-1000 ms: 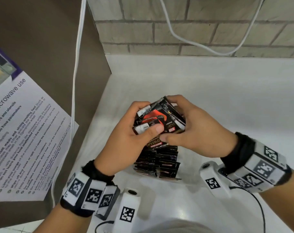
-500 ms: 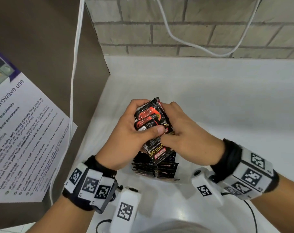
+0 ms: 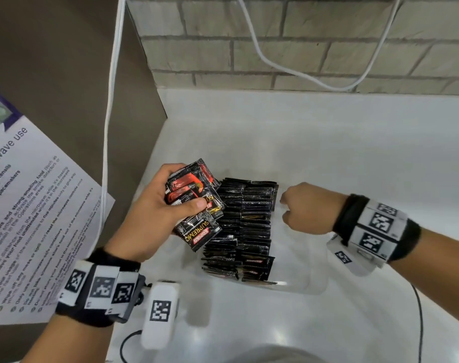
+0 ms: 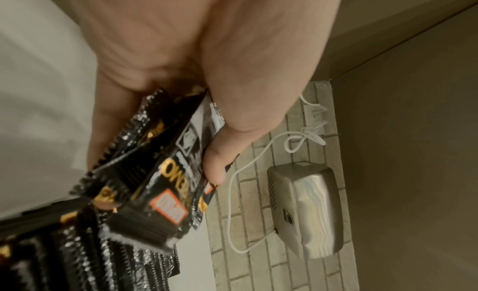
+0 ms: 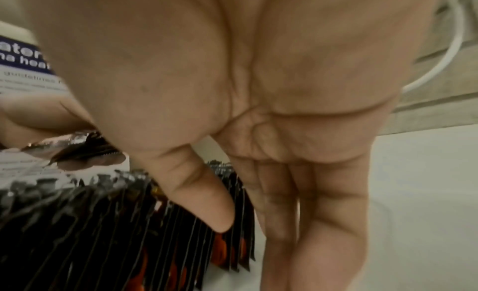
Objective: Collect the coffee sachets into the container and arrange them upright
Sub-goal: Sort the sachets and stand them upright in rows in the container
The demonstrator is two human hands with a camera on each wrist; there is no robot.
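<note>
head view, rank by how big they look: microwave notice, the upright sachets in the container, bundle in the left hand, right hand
1. microwave notice, though cut off by the frame.
2. upright sachets.
3. bundle gripped by the left hand and the right hand: look alike, unranked.

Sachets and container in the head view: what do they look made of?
Sachets: glossy foil-like plastic film, judging by the glints, crinkles and serrated sealed edges. Container: probably clear, smooth rigid plastic, since the counter shows through its walls; glass cannot be ruled out.
</note>
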